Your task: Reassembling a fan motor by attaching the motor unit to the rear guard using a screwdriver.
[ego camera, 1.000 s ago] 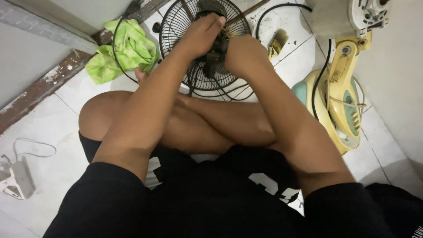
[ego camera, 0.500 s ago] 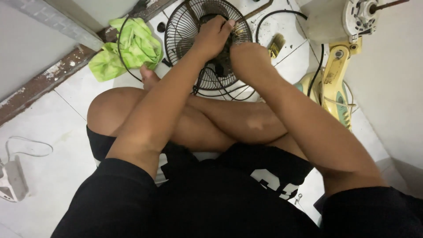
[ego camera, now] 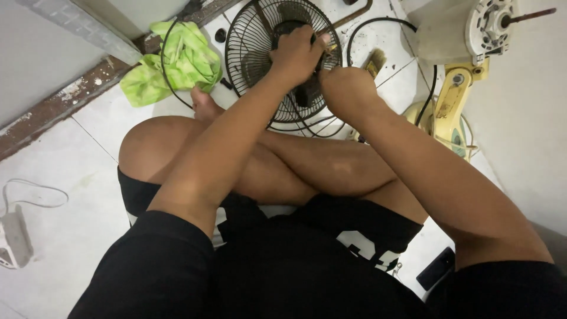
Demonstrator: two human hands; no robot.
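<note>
Left hand (ego camera: 298, 56) clenched on the round black wire fan guard (ego camera: 251, 56); right hand (ego camera: 345, 88) apparently gripping the dark hub part. A slip could pinch fingers in the wires.

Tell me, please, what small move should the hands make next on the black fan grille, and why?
Probably the left hand should keep the fan grille steady while the right hand works on the dark hub part between them. Both hands are closed at the grille's centre, and what the right hand's grip holds is hidden.
</note>
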